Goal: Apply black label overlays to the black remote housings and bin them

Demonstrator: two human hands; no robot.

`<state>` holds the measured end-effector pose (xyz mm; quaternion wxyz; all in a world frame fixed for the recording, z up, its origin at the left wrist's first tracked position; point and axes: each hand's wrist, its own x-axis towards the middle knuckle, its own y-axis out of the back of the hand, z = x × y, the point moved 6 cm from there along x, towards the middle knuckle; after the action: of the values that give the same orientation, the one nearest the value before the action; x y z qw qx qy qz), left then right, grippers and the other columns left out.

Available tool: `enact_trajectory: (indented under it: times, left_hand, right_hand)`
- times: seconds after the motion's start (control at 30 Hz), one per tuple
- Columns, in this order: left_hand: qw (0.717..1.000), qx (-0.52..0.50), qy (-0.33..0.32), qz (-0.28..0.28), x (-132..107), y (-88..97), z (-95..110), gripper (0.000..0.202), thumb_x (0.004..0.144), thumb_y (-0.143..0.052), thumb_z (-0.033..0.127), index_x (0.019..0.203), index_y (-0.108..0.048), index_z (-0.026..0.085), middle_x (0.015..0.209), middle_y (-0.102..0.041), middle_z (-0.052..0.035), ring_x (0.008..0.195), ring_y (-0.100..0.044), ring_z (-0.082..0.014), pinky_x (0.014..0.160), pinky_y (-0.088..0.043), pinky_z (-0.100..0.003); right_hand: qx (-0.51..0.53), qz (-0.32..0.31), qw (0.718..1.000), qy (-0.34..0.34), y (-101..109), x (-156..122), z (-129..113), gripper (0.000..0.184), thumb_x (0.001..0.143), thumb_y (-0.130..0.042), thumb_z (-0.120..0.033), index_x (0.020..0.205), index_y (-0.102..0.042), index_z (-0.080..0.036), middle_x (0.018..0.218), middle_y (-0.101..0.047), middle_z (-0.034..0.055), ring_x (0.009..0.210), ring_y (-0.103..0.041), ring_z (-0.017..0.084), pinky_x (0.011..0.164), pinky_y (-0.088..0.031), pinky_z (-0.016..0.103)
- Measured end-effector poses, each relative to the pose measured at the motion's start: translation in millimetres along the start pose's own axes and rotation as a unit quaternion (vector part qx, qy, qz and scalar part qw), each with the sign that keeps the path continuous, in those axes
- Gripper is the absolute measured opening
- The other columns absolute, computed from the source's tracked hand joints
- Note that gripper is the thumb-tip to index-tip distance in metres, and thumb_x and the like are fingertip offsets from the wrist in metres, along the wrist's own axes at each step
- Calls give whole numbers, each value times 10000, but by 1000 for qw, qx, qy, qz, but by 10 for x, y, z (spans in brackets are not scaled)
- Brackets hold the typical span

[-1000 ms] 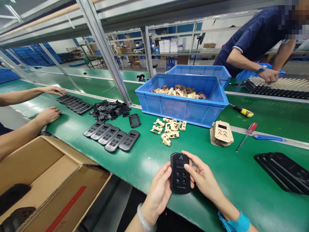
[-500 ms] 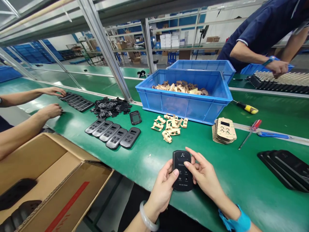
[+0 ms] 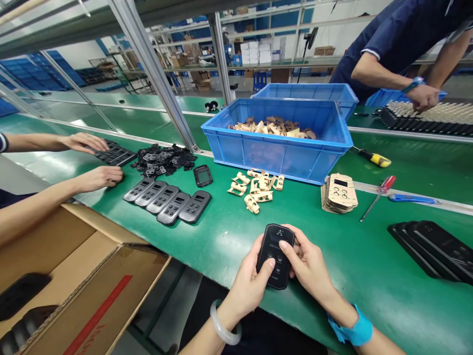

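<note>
A black remote-shaped panel (image 3: 274,249) with round button holes is held over the near edge of the green table (image 3: 221,236). My left hand (image 3: 249,283) grips its left side, thumb pressed on its face. My right hand (image 3: 308,266) wraps its right side, a fingertip resting on its front. Beyond them lie loose tan backing pieces (image 3: 254,190) and a stack of tan sticker sheets (image 3: 340,193).
A row of dark grey panels (image 3: 168,202) and a heap of black parts (image 3: 160,160) lie at left, where another person's hands (image 3: 98,177) work. A blue bin (image 3: 277,148) of tan scraps stands behind. Screwdrivers (image 3: 379,197), black covers (image 3: 432,251), an open carton (image 3: 74,276).
Both my hands have drawn closer around the black panel, which now tilts slightly left. The left-hand neighbour's nearer hand has moved right towards the grey panels.
</note>
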<state>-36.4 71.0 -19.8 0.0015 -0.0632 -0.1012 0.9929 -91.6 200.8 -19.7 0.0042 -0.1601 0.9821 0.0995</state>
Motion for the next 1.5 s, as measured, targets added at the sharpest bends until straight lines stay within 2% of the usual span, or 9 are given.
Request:
enact_trajectory:
  times: [0.23,0.43,0.6,0.7,0.83,0.93,1.03,1.13,1.5]
  left_hand:
    - [991,-111,44,-53,-18,-185,13,764,736,-784,248,1388,-385,226,1059,-672,-70,912,-649,-207,831,-526,-326]
    - [991,-93,57,-71,-44,-134,-39,932,792,-726,240,1497,-117,281,1134,-645,-90,1003,-636,-234,896,-529,-385]
    - [992,67,15,-106,-182,-122,-150,834,929,-499,322,1495,113,336,1611,-58,-55,1444,-200,-277,1174,-227,-464]
    - [959,250,-47,-122,-215,-139,-120,748,954,-411,323,1497,101,343,1613,-45,-40,1451,-178,-271,1167,-238,-464]
    - [838,514,-171,-69,-22,202,61,654,927,-441,359,1509,-143,332,1520,-340,-101,1358,-383,-314,1084,-376,-514]
    - [755,616,-225,30,165,753,133,539,921,-405,377,1441,-373,237,1388,-499,-150,1224,-519,-337,1000,-458,-529]
    - [719,661,-207,65,249,1207,56,485,927,-362,362,1339,-508,153,1275,-576,-176,1102,-596,-328,912,-524,-483]
    - [715,665,-200,88,198,1330,47,419,924,-389,363,1204,-621,154,1141,-625,-156,1030,-611,-308,894,-525,-448]
    - [765,636,-30,96,289,1139,337,134,905,-507,239,875,-628,190,850,-655,-37,779,-644,-179,725,-495,-270]
  right_hand:
    - [107,23,993,-36,7,10,33,468,871,-592,-496,1202,-501,-179,694,-615,-11,359,-482,86,317,-425,198]
    - [176,6,984,-32,-67,71,125,365,882,-593,-468,1103,-447,-218,711,-601,-31,413,-480,84,358,-413,186]
    - [83,-11,996,37,-72,109,11,434,868,-590,-469,1163,-393,-219,797,-598,-10,662,-586,150,541,-473,237]
    - [-38,-104,991,80,10,75,-250,698,754,-728,-401,1319,-357,-225,1064,-619,53,868,-613,198,695,-503,282]
    - [-278,-5,956,96,761,28,-557,760,771,-694,-368,1423,-344,-193,1208,-571,122,1048,-570,275,890,-470,388]
    - [-525,119,843,14,1634,-40,-522,660,788,-649,-306,1379,-437,-102,1152,-576,209,1041,-563,354,867,-469,463]
    - [-630,184,745,-124,2414,-143,-261,611,804,-617,-302,1358,-468,-92,1182,-596,230,1036,-583,399,779,-504,479]
    - [-628,190,739,-154,2736,-196,-73,555,790,-615,-272,1305,-521,-88,1179,-624,240,1019,-607,425,712,-520,507]
    - [-433,140,874,170,1490,173,-450,561,884,-396,-651,1153,-627,-216,1178,-660,136,689,-671,246,533,-529,356]
